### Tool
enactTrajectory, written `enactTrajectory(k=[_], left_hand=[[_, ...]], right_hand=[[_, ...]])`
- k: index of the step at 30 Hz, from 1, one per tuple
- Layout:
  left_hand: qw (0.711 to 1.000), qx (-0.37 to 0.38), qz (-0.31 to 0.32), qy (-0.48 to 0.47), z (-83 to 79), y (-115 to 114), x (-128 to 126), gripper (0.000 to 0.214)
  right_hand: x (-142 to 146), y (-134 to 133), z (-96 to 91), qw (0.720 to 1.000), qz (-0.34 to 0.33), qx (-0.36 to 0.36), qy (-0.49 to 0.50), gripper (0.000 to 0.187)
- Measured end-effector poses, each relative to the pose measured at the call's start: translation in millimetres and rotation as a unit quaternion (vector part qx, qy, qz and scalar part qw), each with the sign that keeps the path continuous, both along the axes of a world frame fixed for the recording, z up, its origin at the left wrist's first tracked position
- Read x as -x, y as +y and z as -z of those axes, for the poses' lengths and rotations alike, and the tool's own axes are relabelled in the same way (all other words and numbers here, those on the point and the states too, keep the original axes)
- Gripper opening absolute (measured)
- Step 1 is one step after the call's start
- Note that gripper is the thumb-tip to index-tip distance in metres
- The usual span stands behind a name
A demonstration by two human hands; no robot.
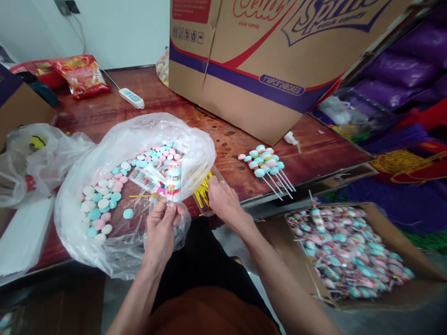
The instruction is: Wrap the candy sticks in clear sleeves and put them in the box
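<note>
Upright in my left hand (162,224) is a marshmallow stick candy (173,180) in a clear printed wrapper, pinched at its lower end. My right hand (224,197) is closed at the yellow twist ties (201,192), which lie in a clear tray at the table edge; its fingertips are partly hidden. A single yellow twist tie (141,196) is beside the wrapped candy. Behind my left hand, loose pastel candies (102,197) and some printed wrappers (143,179) lie within an opened clear plastic bag (73,220).
Several unwrapped candy sticks (264,162) lie on the wooden table (228,138) to the right. A large carton (250,75) stands behind. At lower right, an open box (279,249) holds many wrapped candies. A red snack packet (82,77) and white power strip (131,98) lie at back left.
</note>
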State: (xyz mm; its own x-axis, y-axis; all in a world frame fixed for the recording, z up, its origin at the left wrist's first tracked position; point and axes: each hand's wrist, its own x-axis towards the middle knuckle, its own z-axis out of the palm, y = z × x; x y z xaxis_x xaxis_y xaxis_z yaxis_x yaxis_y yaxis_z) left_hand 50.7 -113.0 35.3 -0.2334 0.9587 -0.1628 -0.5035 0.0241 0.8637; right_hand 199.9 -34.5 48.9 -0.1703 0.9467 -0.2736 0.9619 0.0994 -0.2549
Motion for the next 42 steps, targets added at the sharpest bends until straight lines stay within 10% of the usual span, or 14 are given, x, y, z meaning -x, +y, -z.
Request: enactTrajectory(k=[8,17,29,42], left_hand=[[1.0,0.022,0.006,-0.009,-3.0,4,-9,0.027],[0.999,0.013,0.036,0.033,5.4,2,-25,0.022],[0.995,-0.032,0.061,0.076,15.2,-1,-32,0.02],[0.998,-0.002,0.044,0.054,14.2,1,-31,0.028]], right_hand=[[-37,-17,5.3,0.969,0.024,-0.119,0.214,0.025],[-23,-71,12.6,0.803,0.086,-0.068,0.586,0.012],[-2,-73,26.5,0.82,0.085,-0.206,0.527,0.015],[6,-69,29.2,0.748,0.116,-0.009,0.654,0.021]])
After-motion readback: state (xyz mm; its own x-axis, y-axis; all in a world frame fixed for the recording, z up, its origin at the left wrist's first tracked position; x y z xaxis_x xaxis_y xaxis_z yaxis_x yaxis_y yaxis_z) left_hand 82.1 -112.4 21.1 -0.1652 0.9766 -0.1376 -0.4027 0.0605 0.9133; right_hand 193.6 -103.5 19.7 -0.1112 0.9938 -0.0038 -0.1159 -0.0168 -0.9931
